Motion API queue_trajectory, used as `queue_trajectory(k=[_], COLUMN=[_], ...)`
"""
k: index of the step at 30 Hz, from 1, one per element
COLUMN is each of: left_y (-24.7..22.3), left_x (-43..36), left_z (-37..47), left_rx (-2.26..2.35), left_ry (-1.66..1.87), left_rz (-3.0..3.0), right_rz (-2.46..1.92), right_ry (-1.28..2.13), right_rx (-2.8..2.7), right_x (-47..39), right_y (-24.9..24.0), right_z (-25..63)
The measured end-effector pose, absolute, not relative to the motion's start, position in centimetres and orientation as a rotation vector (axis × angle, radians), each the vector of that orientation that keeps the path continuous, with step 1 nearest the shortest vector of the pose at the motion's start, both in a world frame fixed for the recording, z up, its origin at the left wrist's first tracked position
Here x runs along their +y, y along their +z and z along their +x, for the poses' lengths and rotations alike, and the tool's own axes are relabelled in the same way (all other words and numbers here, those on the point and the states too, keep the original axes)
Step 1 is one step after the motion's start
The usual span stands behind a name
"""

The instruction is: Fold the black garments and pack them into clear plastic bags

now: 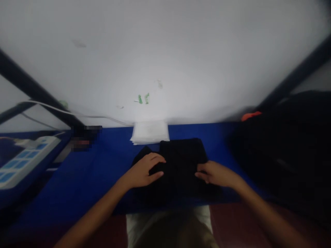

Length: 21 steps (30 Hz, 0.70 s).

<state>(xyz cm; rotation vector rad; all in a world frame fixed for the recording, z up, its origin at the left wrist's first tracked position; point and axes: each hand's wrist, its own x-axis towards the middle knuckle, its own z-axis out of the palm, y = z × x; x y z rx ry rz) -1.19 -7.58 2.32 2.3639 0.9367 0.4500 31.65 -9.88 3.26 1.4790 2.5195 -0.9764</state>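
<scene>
A dark, folded cloth (pixel 181 155) lies on the blue surface in front of me, its folds hard to make out. My left hand (pixel 146 172) rests on its left part, thumb and fingers apart. At the cloth's right edge, my right hand (pixel 213 174) has its fingers bent and pinched on the fabric. A stack of white sheets or packets (pixel 150 131) lies just behind the cloth, against the wall.
A white power strip with blue sockets (pixel 22 160) is at the far left, with a white cable along the wall (pixel 181 62). A large dark pile (pixel 287 162) fills the right side, an orange item (pixel 250 116) behind it. Dark metal bars (pixel 297 72) slant on both sides.
</scene>
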Motion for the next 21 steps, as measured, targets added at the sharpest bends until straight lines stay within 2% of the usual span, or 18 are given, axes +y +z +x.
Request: queue_trajectory(k=[5, 7, 13, 21], left_y=[-0.8, -1.6, -2.1, 0.2], left_x=[-8.2, -8.5, -8.4, -6.6], left_z=[-1.1, -1.1, -1.6, 0.0], left_rx=[0.982, 1.025, 1.091, 1.202], left_ry=[0.280, 0.248, 0.215, 0.272], left_rz=[2.572, 2.602, 2.601, 2.602], right_rz=[1.738, 1.735, 1.756, 1.769], right_ry=[-0.274, -0.133, -0.093, -0.063], right_rx=[2.831, 2.853, 2.728, 2.792], right_x=[-10.0, -9.7, -8.8, -7.6], right_y=[0.7, -1.0, -4.2, -3.0], right_z=[30.0, 29.9, 30.8, 30.7])
